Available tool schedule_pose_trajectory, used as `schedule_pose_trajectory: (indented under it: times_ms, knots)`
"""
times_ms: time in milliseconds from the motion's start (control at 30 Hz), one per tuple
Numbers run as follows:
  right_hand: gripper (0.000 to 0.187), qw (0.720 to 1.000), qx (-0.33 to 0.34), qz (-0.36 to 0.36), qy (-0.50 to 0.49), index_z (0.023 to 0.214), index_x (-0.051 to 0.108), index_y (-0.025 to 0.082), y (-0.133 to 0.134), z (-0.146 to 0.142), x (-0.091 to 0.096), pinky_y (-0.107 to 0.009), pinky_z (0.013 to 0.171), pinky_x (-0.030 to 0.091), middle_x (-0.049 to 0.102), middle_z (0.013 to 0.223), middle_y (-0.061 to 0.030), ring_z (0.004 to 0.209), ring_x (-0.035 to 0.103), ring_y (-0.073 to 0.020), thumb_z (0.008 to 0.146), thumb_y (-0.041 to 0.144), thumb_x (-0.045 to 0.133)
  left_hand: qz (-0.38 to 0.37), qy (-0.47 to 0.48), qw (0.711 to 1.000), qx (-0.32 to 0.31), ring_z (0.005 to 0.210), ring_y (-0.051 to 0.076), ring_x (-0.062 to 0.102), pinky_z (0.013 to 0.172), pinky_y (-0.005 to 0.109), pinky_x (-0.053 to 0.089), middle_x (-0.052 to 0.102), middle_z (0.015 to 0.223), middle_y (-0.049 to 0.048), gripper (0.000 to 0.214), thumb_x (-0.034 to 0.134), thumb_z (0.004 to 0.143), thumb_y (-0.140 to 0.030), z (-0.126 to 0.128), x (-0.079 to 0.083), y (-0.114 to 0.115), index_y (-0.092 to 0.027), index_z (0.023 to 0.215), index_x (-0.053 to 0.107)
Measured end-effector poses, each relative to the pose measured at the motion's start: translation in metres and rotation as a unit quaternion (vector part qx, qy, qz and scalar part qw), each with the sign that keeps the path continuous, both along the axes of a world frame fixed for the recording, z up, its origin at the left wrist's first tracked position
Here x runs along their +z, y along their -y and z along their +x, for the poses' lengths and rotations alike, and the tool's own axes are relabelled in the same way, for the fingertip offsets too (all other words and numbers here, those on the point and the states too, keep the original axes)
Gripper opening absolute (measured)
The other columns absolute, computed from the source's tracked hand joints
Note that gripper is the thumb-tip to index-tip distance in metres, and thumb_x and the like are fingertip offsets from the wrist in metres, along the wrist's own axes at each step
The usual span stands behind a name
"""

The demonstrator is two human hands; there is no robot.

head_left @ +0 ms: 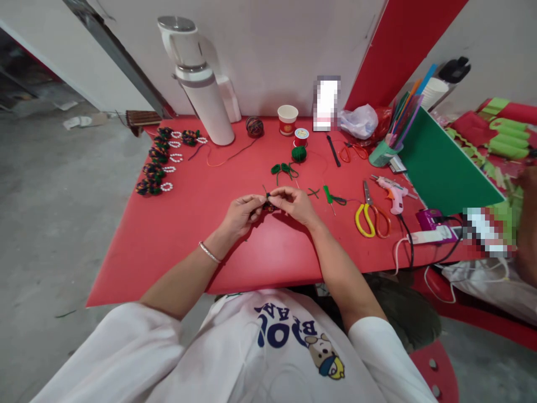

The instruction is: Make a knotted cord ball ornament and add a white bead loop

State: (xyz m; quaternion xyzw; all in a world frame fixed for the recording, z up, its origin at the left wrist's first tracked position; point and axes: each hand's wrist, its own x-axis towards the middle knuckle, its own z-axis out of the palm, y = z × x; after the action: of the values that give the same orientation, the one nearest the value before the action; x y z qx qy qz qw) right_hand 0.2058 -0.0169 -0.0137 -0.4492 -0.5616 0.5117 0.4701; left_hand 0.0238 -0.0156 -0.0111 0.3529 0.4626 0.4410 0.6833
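Head: 2 hands [246, 212] [293, 206] (1 yarn pc [269, 207]).

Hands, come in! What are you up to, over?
Left hand, right hand: fingers pinching. Small dark yarn piece between them. Scissors off right, clear of both hands.

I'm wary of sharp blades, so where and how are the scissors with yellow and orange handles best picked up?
Probably by the yellow handle and orange handle, coming from the near side of the table with the right hand, the nearer one. The scissors appear to lie flat, blades pointing away.
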Motion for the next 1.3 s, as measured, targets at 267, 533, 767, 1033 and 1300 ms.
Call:
schedule_pose_trajectory:
  times_ms: [267, 533, 767, 1033, 1300]
  knots:
    - [0.017, 1.000, 0.005, -0.005, 0.021, 0.072, 0.071, 0.020, 0.002, -0.001, 0.003, -0.028, 0.071, 0.049, 0.067, 0.073, -0.0008, 0.070, 0.060, -0.0135, 0.081, 0.034, 0.071, 0.008, -0.019, 1.000, 0.006, 0.036, 0.005, 0.036, 0.037, 0.020, 0.022, 0.051, 0.047, -0.0038, 0.031, 0.089, 0.061, -0.038, 0.001, 0.002, 0.001, -0.014, 0.068, 0.070]
    - [0.018, 0.988, 0.010, -0.137, -0.073, 0.073, 0.063, 0.019, 0.001, -0.001, 0.005, -0.019, 0.038, 0.029, 0.058, 0.053, 0.0058, 0.040, 0.040, -0.0056, 0.079, 0.034, 0.071, 0.011, -0.042, 0.999, 0.005, 0.037, 0.005, 0.038, 0.037, 0.020, 0.021, 0.053, 0.048, -0.0031, 0.038, 0.092, 0.056, -0.042, 0.003, 0.001, 0.003, -0.013, 0.072, 0.074]
    - [0.019, 0.962, -0.009, -0.236, -0.139, 0.072, 0.064, 0.019, -0.005, 0.010, 0.006, -0.015, 0.035, 0.037, 0.072, 0.067, 0.0004, 0.046, 0.058, -0.0066, 0.070, 0.031, 0.078, 0.032, -0.063, 0.997, 0.041, 0.037, 0.005, 0.037, 0.037, 0.022, 0.021, 0.055, 0.049, -0.0025, 0.032, 0.090, 0.060, -0.039, 0.000, -0.002, -0.001, -0.014, 0.073, 0.075]
    - [0.019, 0.957, -0.087, -0.233, -0.151, 0.060, 0.056, 0.019, -0.012, 0.023, 0.010, -0.014, 0.031, 0.025, 0.055, 0.050, 0.0067, 0.038, 0.046, -0.0039, 0.070, 0.024, 0.071, 0.046, -0.087, 0.992, 0.077, 0.038, 0.006, 0.036, 0.038, 0.022, 0.020, 0.054, 0.047, -0.0019, 0.023, 0.086, 0.061, -0.032, -0.006, -0.004, -0.009, -0.015, 0.069, 0.074]
    - [0.008, 0.932, -0.071, -0.280, -0.220, 0.074, 0.067, 0.018, -0.014, 0.025, 0.011, -0.012, 0.041, 0.043, 0.074, 0.075, -0.0025, 0.069, 0.071, -0.0110, 0.069, 0.020, 0.073, 0.042, -0.088, 0.992, 0.074, 0.039, 0.005, 0.036, 0.038, 0.021, 0.019, 0.053, 0.047, -0.0018, 0.024, 0.087, 0.058, -0.033, -0.006, -0.003, -0.009, -0.015, 0.068, 0.074]
